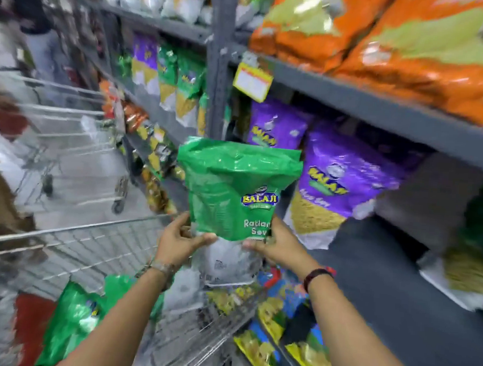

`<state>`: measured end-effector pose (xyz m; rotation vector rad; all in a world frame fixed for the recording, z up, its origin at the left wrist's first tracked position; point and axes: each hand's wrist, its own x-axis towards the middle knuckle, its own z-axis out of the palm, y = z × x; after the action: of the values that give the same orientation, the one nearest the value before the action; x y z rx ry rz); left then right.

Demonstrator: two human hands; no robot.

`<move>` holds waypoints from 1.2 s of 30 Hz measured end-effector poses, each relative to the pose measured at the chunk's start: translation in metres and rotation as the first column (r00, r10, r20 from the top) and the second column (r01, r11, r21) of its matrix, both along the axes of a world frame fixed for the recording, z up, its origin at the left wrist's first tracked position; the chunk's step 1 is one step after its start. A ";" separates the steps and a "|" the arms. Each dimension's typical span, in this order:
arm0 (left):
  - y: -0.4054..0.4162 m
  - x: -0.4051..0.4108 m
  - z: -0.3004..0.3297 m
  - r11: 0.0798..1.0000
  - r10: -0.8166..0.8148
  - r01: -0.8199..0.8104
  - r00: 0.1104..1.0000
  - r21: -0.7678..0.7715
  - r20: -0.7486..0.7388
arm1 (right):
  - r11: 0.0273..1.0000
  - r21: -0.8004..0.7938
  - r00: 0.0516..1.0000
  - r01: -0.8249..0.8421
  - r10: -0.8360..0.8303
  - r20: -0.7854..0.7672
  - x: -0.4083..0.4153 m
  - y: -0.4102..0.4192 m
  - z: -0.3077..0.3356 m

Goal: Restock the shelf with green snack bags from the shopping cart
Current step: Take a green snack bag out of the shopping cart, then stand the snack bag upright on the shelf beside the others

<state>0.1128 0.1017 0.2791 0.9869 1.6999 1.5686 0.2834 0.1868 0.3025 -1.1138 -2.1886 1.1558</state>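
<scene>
So right now both hands are on one green snack bag (pixel 235 191), held upright out in front of the chest, just above the near end of the shopping cart (pixel 95 247). The left hand (pixel 179 240) is pinching the bottom left corner, the right hand (pixel 273 245) has the bottom right, thumbs on the front face. Both are clenched on the clear lower part of the bag, so the green top with the logo stands straight up above them. Long axis is vertical, bottom edge toward the person.

The bit that matters: the open spot on the shelf (pixel 385 265) is off to the right and a little ahead of the bag, the dark bare stretch beside the purple bags (pixel 344 186) standing there. So the bag has to swing right and forward, and the right hand is the nearer one to that gap. My guess is it can stay upright and just get slid in next to the purple ones.

More green bags (pixel 76 320) are lying in the cart down at lower left, so there's plenty left to do. Everything's pretty motion-blurred, so I can't tell how deep that shelf gap goes.
</scene>
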 end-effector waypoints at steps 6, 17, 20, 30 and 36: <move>0.051 0.118 0.040 0.940 -0.311 0.326 0.940 0.101 -0.138 | 0.940 0.160 0.953 0.302 -0.298 -0.049 0.141 -0.007 0.046; 0.121 0.265 0.009 0.762 -0.631 0.641 0.767 0.089 -0.115 | 0.735 0.027 0.733 0.678 -0.672 -0.105 0.277 -0.015 0.015; 0.137 0.285 0.008 0.731 -0.661 0.673 0.739 0.110 -0.130 | 0.682 0.024 0.679 0.731 -0.722 -0.135 0.292 -0.011 0.009; 0.136 0.317 -0.026 0.658 -0.749 0.753 0.657 0.021 -0.091 | 0.618 -0.106 0.599 0.779 -0.783 -0.166 0.316 -0.028 -0.035; 0.124 0.316 -0.049 0.621 -0.771 0.780 0.625 0.070 -0.120 | 0.650 -0.128 0.651 0.749 -0.758 -0.036 0.330 -0.030 -0.066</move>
<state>0.4292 0.2260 0.2298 1.5912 0.9616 1.0298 0.6137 0.1569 0.2365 -1.7478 -1.3233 0.8864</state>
